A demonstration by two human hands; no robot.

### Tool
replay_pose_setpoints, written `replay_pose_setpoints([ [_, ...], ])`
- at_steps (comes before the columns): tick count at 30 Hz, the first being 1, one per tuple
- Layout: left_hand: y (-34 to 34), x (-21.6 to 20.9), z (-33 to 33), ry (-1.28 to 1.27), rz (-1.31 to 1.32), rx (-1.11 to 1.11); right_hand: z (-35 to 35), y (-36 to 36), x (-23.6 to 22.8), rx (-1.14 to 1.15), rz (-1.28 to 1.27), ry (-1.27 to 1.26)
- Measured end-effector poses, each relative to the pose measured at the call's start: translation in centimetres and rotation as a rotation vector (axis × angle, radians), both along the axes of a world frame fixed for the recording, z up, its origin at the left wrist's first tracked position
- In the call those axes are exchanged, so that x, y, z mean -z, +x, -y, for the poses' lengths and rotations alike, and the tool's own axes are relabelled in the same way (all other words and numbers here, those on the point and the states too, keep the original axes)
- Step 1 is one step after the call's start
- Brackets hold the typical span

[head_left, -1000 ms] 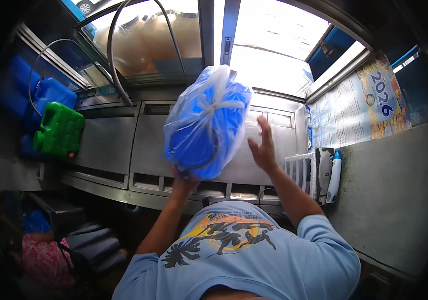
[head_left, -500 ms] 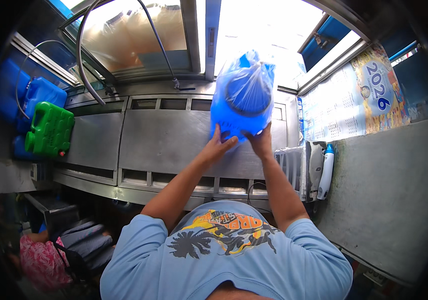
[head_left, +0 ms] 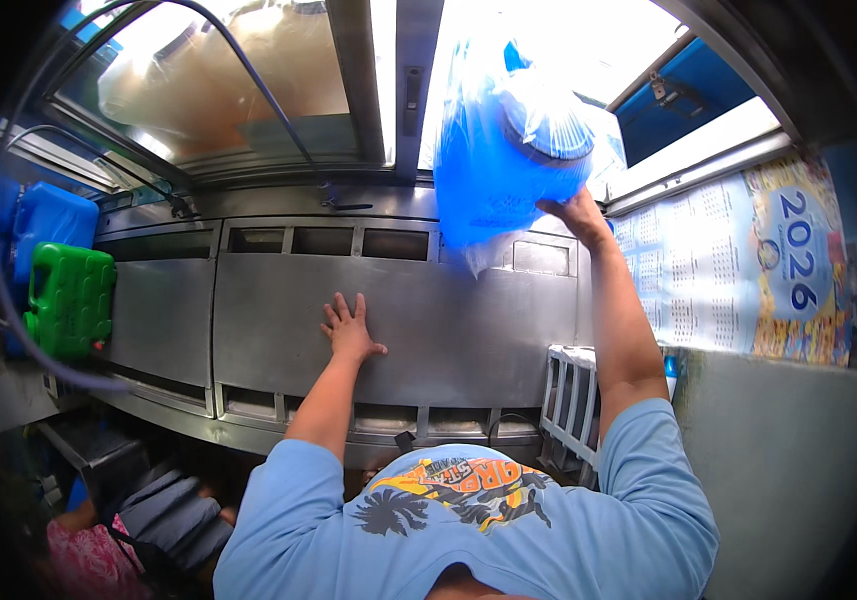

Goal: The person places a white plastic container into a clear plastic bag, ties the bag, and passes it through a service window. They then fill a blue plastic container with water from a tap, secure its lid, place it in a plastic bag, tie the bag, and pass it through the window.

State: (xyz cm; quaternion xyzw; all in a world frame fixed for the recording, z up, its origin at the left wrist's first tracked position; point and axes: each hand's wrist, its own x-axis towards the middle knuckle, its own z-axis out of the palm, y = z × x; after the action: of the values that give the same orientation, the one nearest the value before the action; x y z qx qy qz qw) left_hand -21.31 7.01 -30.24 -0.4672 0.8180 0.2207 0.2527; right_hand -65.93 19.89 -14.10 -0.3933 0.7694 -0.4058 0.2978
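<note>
A blue jug-like container (head_left: 504, 185) with a wide dark-rimmed cap hangs inside a clear plastic bag (head_left: 464, 95), at the bright window opening beyond the counter. My right hand (head_left: 583, 218) is closed on its lower right side, arm stretched forward; some of the fingers are hidden against the container. A loose tip of the bag droops below it, over the steel counter (head_left: 469, 330). My left hand (head_left: 351, 332) lies flat on the steel with its fingers spread, holding nothing.
Green (head_left: 74, 295) and blue jerrycans (head_left: 54, 225) stand at the counter's left end. A hose (head_left: 259, 85) arcs above. On the right are a white rack (head_left: 571, 392) and a wall calendar (head_left: 714, 265). A person in pink (head_left: 99, 560) is at lower left.
The bagged container has moved slightly right and tilted toward the window. My left hand has let go of it and come down onto the counter; my right hand keeps its grip.
</note>
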Motion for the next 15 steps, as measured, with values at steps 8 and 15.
replay_pose_setpoints([
  [8, -0.7, 0.1, 0.4, -0.052, 0.022, 0.038, 13.0, -4.6, 3.7, 0.095, 0.107, -0.268],
  [15, -1.2, -0.2, 0.7, -0.02, 0.069, 0.017, 21.6, -5.2, 3.2, 0.123, 0.11, -0.281],
])
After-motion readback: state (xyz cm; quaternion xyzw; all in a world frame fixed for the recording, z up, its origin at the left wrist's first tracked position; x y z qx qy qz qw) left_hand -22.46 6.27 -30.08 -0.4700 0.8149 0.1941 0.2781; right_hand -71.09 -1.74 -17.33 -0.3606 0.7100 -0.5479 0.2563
